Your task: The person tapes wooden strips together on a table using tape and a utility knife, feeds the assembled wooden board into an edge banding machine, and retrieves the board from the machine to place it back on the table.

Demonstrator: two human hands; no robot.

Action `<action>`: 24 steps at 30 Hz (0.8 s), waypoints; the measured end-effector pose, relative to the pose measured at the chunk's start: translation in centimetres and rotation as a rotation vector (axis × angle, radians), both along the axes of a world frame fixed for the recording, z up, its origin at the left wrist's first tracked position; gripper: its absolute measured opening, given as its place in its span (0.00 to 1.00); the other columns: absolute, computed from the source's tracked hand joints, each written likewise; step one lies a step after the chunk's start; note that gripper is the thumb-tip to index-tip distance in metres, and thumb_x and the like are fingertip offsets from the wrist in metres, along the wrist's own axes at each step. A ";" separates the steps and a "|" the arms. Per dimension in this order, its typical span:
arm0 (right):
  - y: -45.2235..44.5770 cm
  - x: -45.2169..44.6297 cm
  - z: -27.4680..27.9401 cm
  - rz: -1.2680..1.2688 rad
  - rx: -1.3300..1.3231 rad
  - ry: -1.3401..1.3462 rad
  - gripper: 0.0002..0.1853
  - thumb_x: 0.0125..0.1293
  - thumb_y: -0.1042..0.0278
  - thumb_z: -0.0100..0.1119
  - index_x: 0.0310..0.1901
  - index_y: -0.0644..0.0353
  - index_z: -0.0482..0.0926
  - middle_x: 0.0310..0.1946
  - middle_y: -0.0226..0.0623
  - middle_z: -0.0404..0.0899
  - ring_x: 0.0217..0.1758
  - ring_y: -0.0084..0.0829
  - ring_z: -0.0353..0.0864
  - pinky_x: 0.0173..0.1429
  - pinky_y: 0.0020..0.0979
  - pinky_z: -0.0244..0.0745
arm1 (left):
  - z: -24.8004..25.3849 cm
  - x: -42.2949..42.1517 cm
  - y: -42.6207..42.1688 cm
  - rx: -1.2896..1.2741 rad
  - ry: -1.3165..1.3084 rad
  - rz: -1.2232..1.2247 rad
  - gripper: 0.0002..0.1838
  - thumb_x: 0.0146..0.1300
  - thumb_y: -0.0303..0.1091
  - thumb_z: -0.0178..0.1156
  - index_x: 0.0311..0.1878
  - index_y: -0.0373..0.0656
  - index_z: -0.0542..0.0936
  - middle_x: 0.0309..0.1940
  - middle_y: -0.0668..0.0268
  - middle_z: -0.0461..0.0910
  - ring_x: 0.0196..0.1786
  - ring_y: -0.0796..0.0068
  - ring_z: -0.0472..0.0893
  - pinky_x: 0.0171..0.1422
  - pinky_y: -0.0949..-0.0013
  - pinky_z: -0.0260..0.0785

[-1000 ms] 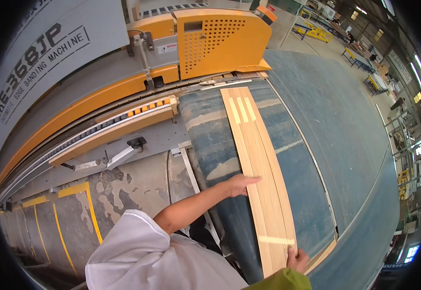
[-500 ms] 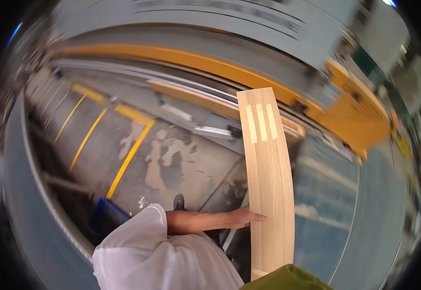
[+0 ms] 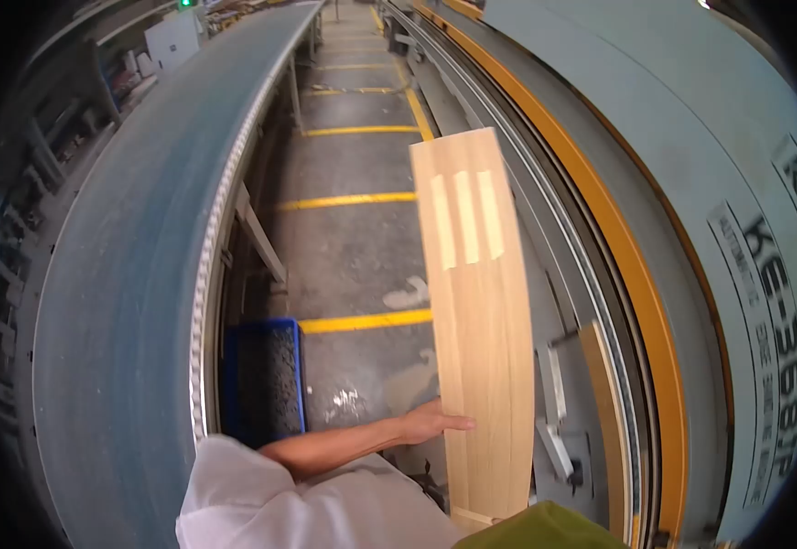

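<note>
A long pale wooden board [image 3: 485, 348] stretches away from my body, with three light yellow strips [image 3: 465, 220] side by side near its far end. My left hand [image 3: 430, 423] grips the board's left edge, the thumb lying on the top face and the other fingers hidden beneath. At the bottom, green cloth [image 3: 545, 529] covers the near end of the board. My right hand does not show.
A long blue-grey conveyor [image 3: 142, 229] runs along the left. Beside it on the floor stands a blue bin [image 3: 301, 375] with dark contents. A machine with an orange rail [image 3: 600, 210] and grey cover [image 3: 655, 110] lines the right. Yellow lines [image 3: 362, 322] mark the floor between.
My view has swung left, from facing the machine to looking down the aisle between conveyor and machine. The board has turned along with me, still in my left hand.
</note>
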State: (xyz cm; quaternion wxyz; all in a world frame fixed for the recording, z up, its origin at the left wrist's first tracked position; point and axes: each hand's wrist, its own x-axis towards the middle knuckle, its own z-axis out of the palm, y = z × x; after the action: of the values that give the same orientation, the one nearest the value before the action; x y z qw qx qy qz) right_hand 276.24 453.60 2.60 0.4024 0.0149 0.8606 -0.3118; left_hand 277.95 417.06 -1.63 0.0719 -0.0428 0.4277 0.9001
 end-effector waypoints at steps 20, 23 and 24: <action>-67.6 -46.1 1.7 0.872 -0.459 0.189 0.19 0.49 0.58 0.78 0.36 0.65 0.85 0.24 0.37 0.83 0.28 0.18 0.76 0.33 0.28 0.74 | 5.5 -19.2 -50.2 0.174 -0.141 1.352 0.27 0.66 0.33 0.60 0.66 0.35 0.66 0.60 0.55 0.75 0.62 0.59 0.75 0.69 0.55 0.66; -80.1 -51.4 -0.8 1.069 -0.446 0.259 0.23 0.48 0.52 0.78 0.31 0.66 0.83 0.20 0.42 0.78 0.24 0.22 0.70 0.31 0.31 0.71 | 5.1 -21.0 -58.5 0.172 -0.088 1.491 0.28 0.66 0.34 0.61 0.66 0.35 0.67 0.60 0.55 0.75 0.62 0.59 0.75 0.69 0.55 0.66; -84.1 -52.8 -1.3 1.096 -0.513 0.248 0.25 0.47 0.49 0.77 0.28 0.67 0.81 0.18 0.44 0.74 0.22 0.25 0.65 0.30 0.33 0.70 | 4.8 -22.0 -61.4 0.160 -0.056 1.540 0.28 0.66 0.34 0.61 0.66 0.36 0.67 0.60 0.56 0.75 0.62 0.59 0.75 0.69 0.56 0.66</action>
State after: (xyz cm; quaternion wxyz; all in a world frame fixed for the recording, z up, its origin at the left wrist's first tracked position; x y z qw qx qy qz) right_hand 223.47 369.47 1.27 0.3916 -0.5631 0.6812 -0.2561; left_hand 255.97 355.66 3.15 -0.5606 -0.3458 0.2090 0.7228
